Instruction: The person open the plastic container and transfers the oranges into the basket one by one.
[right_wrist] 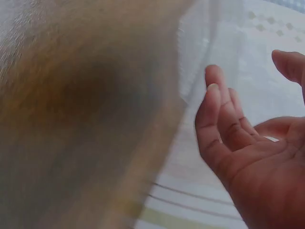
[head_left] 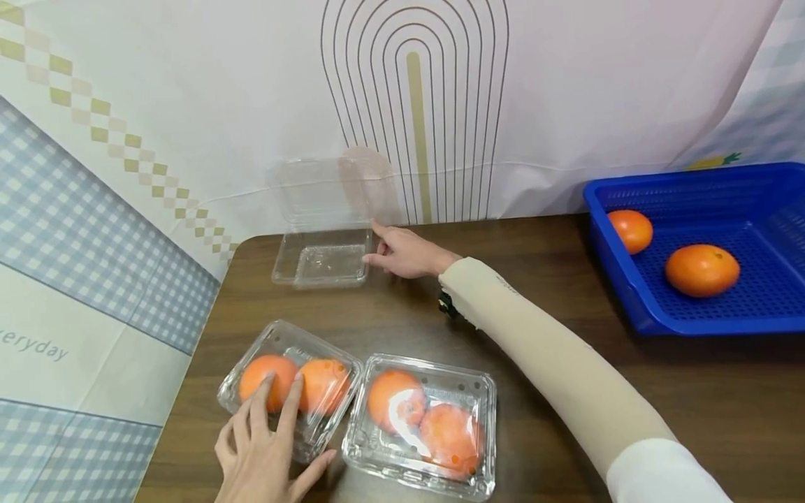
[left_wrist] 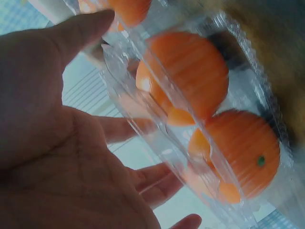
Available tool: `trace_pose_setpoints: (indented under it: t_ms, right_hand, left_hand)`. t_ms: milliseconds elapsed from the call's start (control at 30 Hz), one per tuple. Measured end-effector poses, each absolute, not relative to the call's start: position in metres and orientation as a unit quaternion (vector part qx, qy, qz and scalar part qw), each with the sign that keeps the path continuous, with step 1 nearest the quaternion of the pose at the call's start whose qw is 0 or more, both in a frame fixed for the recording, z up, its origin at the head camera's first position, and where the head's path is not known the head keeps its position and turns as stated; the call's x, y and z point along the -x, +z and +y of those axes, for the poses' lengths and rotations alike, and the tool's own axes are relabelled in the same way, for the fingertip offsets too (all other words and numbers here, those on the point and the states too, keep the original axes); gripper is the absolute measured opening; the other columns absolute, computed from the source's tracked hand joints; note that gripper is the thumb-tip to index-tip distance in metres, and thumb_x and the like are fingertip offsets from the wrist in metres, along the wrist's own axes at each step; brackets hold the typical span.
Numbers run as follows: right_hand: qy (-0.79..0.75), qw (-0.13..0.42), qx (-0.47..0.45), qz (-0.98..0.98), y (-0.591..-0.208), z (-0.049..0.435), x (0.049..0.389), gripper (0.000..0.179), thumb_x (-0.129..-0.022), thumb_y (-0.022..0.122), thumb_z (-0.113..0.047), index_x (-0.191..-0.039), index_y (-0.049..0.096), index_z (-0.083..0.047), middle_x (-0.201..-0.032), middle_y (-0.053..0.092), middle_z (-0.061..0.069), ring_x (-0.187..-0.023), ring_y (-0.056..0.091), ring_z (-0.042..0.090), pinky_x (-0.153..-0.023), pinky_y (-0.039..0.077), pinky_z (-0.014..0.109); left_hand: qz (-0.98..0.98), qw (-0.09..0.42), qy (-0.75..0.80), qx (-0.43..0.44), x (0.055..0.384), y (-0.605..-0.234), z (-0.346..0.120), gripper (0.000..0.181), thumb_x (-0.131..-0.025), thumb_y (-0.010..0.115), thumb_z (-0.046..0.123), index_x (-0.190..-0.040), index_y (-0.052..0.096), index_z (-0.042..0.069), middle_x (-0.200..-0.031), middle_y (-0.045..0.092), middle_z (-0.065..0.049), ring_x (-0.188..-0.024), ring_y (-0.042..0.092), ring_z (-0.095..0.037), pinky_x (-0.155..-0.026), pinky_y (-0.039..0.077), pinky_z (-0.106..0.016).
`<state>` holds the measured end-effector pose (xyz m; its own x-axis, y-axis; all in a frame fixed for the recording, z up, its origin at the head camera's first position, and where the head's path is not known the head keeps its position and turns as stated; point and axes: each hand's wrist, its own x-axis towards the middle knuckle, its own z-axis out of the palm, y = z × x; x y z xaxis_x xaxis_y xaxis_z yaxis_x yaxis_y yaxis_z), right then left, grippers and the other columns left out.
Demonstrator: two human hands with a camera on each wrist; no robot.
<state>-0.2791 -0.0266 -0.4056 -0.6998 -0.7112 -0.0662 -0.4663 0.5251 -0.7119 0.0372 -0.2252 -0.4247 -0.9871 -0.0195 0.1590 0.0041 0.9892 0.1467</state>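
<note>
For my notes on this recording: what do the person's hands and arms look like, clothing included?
The left hand and right hand wear no gloves. Beyond the right wrist comes a beige sleeve with small dark lettering near its end, then a white sleeve. A small black object shows by that wrist. No left sleeve is in view.

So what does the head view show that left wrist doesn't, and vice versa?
Head only: the blue basket with two loose fruits in it, and the back of the left hand.

Left wrist only: that hand's palm, and a green stem end on one boxed fruit.

Both: the left hand, its fingers at a clear box holding two orange fruits, and brown tabletop.
</note>
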Motion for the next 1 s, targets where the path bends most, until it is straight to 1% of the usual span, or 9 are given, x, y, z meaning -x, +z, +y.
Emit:
trace_pose_setpoints:
  t_ms: [200, 333, 433, 533, 633, 700, 767, 900, 1000]
  right_hand:
    - [-0.335, 0.126, 0.354, 0.864, -0.378, 0.008, 0.257, 0.079, -0.104, 0.057, -0.041, -0.164, 0.016, -0.011, -0.113, 0.061, 0.004, -0.098, 0.06, 0.015, -0.091, 0.056, 0.029]
    - [-0.326, 0.093, 0.373, 0.864, -0.362, 0.033, 0.23, 0.069, -0.104, 0.057, -0.04, -0.161, 0.029, -0.012, -0.114, 0.06, 0.005, -0.101, 0.059, 0.014, -0.092, 0.056, 0.029]
    - [-0.299, 0.076, 0.394, 0.866, -0.356, 0.048, 0.202, 0.063, -0.105, 0.055, -0.042, -0.157, 0.038, -0.012, -0.118, 0.059, 0.005, -0.098, 0.059, 0.014, -0.092, 0.057, 0.028]
    - [-0.255, 0.063, 0.432, 0.863, -0.354, 0.06, 0.167, 0.063, -0.104, 0.052, -0.048, -0.155, 0.042, -0.011, -0.127, 0.057, 0.007, -0.1, 0.059, 0.012, -0.095, 0.058, 0.028]
    - [-0.2, 0.056, 0.477, 0.854, -0.356, 0.069, 0.129, 0.07, -0.102, 0.049, -0.057, -0.157, 0.039, -0.016, -0.142, 0.053, 0.008, -0.117, 0.059, 0.014, -0.106, 0.055, 0.03]
    - [-0.168, 0.053, 0.504, 0.846, -0.359, 0.072, 0.106, 0.072, -0.101, 0.047, -0.063, -0.158, 0.037, -0.021, -0.151, 0.049, 0.009, -0.131, 0.054, 0.017, -0.113, 0.052, 0.037]
    - [-0.142, 0.057, 0.522, 0.839, -0.364, 0.075, 0.085, 0.074, -0.099, 0.045, -0.068, -0.159, 0.034, -0.025, -0.159, 0.042, 0.009, -0.145, 0.043, 0.024, -0.119, 0.047, 0.044]
    - [-0.108, 0.046, 0.553, 0.825, -0.374, 0.082, 0.057, 0.082, -0.095, 0.041, -0.076, -0.161, 0.029, -0.029, -0.164, 0.035, 0.012, -0.152, 0.033, 0.034, -0.12, 0.044, 0.054]
    - [-0.096, 0.033, 0.566, 0.818, -0.382, 0.087, 0.048, 0.089, -0.092, 0.043, -0.08, -0.163, 0.023, -0.031, -0.166, 0.031, 0.011, -0.153, 0.031, 0.038, -0.119, 0.043, 0.056]
  left_hand:
    - [-0.992, 0.035, -0.122, 0.026, -0.033, -0.416, -0.239, 0.126, -0.061, 0.094, 0.054, -0.161, 0.023, 0.025, -0.154, 0.025, -0.029, -0.127, 0.032, -0.052, -0.095, 0.03, -0.074]
    - [-0.989, 0.012, -0.133, 0.061, -0.027, -0.412, -0.249, 0.13, -0.055, 0.098, 0.049, -0.161, 0.026, 0.027, -0.164, 0.015, -0.022, -0.14, 0.023, -0.049, -0.101, 0.028, -0.075]
    - [-0.988, 0.026, -0.123, 0.093, -0.022, -0.411, -0.253, 0.129, -0.054, 0.098, 0.048, -0.16, 0.028, 0.024, -0.166, 0.016, -0.021, -0.144, 0.026, -0.045, -0.103, 0.035, -0.077]
    - [-0.986, 0.043, -0.119, 0.109, -0.019, -0.411, -0.253, 0.125, -0.059, 0.096, 0.048, -0.16, 0.03, 0.018, -0.164, 0.021, -0.024, -0.142, 0.031, -0.046, -0.101, 0.04, -0.078]
    - [-0.988, 0.037, -0.119, 0.096, -0.014, -0.411, -0.249, 0.122, -0.064, 0.093, 0.05, -0.161, 0.026, 0.018, -0.163, 0.021, -0.025, -0.142, 0.03, -0.049, -0.103, 0.037, -0.077]
    - [-0.989, 0.032, -0.123, 0.078, -0.011, -0.41, -0.246, 0.121, -0.067, 0.092, 0.05, -0.162, 0.025, 0.018, -0.163, 0.021, -0.026, -0.142, 0.028, -0.052, -0.105, 0.032, -0.075]
    - [-0.99, 0.034, -0.123, 0.066, -0.008, -0.41, -0.243, 0.119, -0.069, 0.091, 0.05, -0.162, 0.024, 0.018, -0.162, 0.021, -0.027, -0.142, 0.026, -0.053, -0.105, 0.03, -0.074]
    - [-0.99, 0.043, -0.128, 0.044, 0.0, -0.409, -0.236, 0.116, -0.072, 0.09, 0.049, -0.161, 0.026, 0.014, -0.159, 0.022, -0.032, -0.142, 0.022, -0.053, -0.105, 0.026, -0.075]
    - [-0.989, 0.041, -0.139, 0.03, 0.005, -0.409, -0.23, 0.114, -0.072, 0.09, 0.048, -0.159, 0.027, 0.009, -0.159, 0.02, -0.035, -0.141, 0.022, -0.053, -0.107, 0.023, -0.076]
